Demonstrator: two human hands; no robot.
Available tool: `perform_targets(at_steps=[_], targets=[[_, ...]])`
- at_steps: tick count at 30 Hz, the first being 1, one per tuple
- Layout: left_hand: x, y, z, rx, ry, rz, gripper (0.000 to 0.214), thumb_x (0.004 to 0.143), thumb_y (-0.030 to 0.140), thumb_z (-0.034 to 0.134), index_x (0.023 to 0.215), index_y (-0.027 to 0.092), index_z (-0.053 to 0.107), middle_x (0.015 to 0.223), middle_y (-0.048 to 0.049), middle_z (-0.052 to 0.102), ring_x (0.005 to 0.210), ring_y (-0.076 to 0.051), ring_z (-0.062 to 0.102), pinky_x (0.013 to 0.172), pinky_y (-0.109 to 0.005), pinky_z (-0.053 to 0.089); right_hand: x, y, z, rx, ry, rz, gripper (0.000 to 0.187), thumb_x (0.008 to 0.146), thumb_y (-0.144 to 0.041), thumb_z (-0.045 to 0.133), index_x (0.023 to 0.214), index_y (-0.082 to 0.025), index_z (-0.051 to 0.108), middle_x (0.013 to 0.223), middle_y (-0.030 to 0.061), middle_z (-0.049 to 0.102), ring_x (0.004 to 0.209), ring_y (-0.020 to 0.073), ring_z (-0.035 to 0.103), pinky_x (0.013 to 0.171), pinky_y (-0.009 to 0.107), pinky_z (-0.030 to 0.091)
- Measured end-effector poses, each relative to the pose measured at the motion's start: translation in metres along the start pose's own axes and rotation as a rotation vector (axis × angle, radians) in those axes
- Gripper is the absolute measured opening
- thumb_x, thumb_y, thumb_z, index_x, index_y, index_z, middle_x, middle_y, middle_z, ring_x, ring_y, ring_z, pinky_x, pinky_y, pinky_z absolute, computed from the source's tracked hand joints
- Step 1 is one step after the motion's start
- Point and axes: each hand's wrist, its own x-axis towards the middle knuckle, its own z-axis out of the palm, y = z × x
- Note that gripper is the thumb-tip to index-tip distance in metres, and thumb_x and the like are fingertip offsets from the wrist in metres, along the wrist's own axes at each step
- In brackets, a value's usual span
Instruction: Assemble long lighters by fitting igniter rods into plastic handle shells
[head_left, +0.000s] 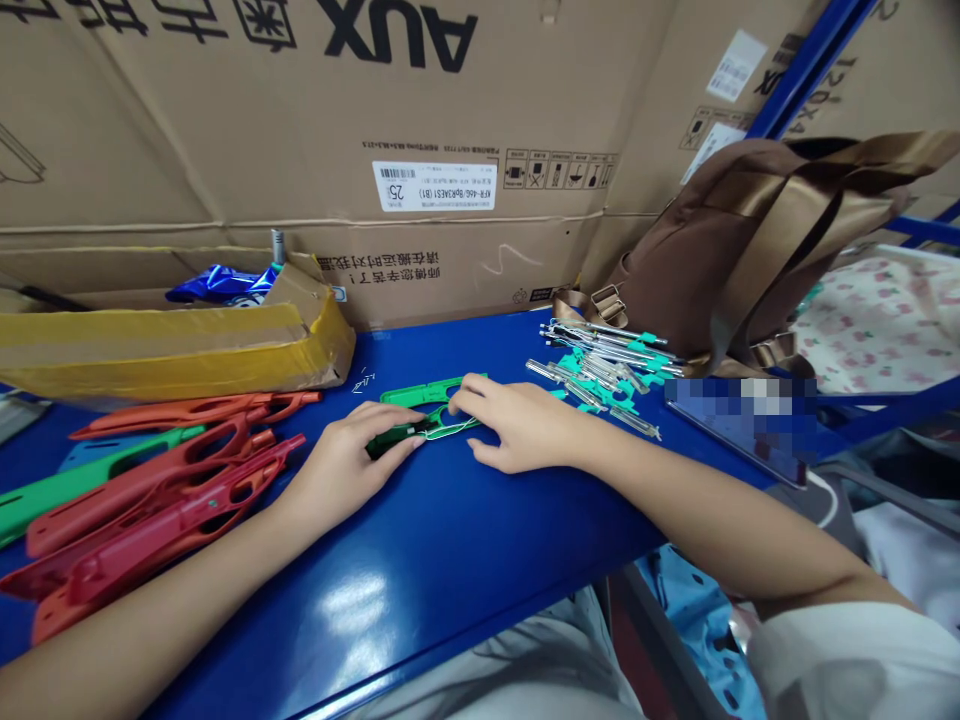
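centre of frame: green plastic handle (417, 395) lies flat on the blue surface (450, 560), between both hands. left hand (346, 462) is curled closed on its darker near end, pinching it. right hand (517, 425) lies loose and flat, not closed, fingertips pressing on the handle's right end, where a thin wire spring (450, 430) sits against it. the wire looks partly seated in the handle, but it's too small to be sure

handling, my read: handle is light, stiff moulded plastic, smooth, likely to slide on the glossy surface. take it by the solid end or long edges, not across the open cut-out. wire is thin and springy and could flick away, so pin it under a fingertip

left of frame: heap of red handles (150, 490). right of centre: pile of metal pieces (600, 365) with green tabs, well apart from the hands. behind them a brown bag (735, 240), a taped carton (165, 345) upper left, a phone (742, 425) at right
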Motion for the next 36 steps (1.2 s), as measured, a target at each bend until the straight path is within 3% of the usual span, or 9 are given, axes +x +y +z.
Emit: perform_targets(at_steps=[5,11,19,25,30,33,36], targets=[[0.0,0.002,-0.001,-0.021,-0.011,-0.017,0.033,0.093,0.048,0.063,0.109,0.022,0.074,0.109,-0.0057,0.077,0.101,-0.024,0.07,0.096,-0.038,0.056,0.006,-0.004,0.014,0.035,0.006,-0.023,0.02,0.097,-0.027,0.052,0.112,-0.016,0.06,0.12,0.0088,0.06,0.077,0.0163,0.058,0.051,0.03,0.027],[-0.001,-0.001,0.0,-0.014,-0.012,0.01,0.029,0.093,0.045,0.064,0.107,0.023,0.075,0.106,-0.0045,0.077,0.099,-0.023,0.07,0.095,-0.038,0.055,0.009,0.003,0.018,0.196,0.043,0.022,0.009,0.096,-0.023,0.057,0.103,-0.018,0.06,0.109,0.0048,0.066,0.084,0.0171,0.06,0.055,0.028,0.029],[-0.001,0.001,0.002,-0.015,0.011,0.027,0.022,0.093,0.037,0.065,0.103,0.021,0.076,0.104,-0.0049,0.077,0.097,-0.022,0.071,0.093,-0.036,0.056,0.01,0.009,0.023,0.353,0.146,0.024,0.012,0.099,-0.021,0.051,0.092,-0.019,0.061,0.096,0.0033,0.067,0.083,0.0159,0.058,0.065,0.026,0.036],[0.0,0.004,0.001,-0.05,0.021,0.029,0.017,0.092,0.029,0.065,0.1,0.019,0.077,0.102,-0.0061,0.077,0.095,-0.021,0.071,0.091,-0.037,0.056,0.013,0.012,0.025,0.541,0.204,0.044,0.008,0.093,-0.017,0.056,0.087,-0.018,0.061,0.086,0.0006,0.064,0.065,0.0099,0.051,0.064,0.024,0.037],[-0.002,0.008,0.0,-0.073,0.039,0.028,0.018,0.088,0.026,0.07,0.102,0.017,0.075,0.102,-0.0072,0.077,0.094,-0.021,0.071,0.089,-0.036,0.056,0.013,0.011,0.021,0.691,0.151,0.18,0.005,0.09,-0.023,0.058,0.088,-0.019,0.057,0.067,-0.0054,0.056,0.051,0.0077,0.041,0.054,0.022,0.032],[-0.003,0.009,0.0,-0.096,0.053,0.028,0.017,0.088,0.028,0.072,0.1,0.017,0.075,0.102,-0.0069,0.077,0.095,-0.021,0.071,0.091,-0.035,0.055,0.013,0.011,0.021,0.674,0.133,0.183,0.005,0.09,-0.024,0.058,0.089,-0.019,0.057,0.06,-0.0078,0.05,0.05,0.008,0.04,0.055,0.023,0.032],[-0.002,0.009,0.001,-0.115,0.058,0.037,0.013,0.093,0.028,0.068,0.097,0.018,0.076,0.101,-0.0055,0.077,0.095,-0.019,0.071,0.092,-0.033,0.054,0.012,0.011,0.021,0.619,0.139,0.141,0.006,0.091,-0.024,0.057,0.094,-0.02,0.055,0.067,-0.0065,0.053,0.052,0.008,0.042,0.059,0.023,0.034]])
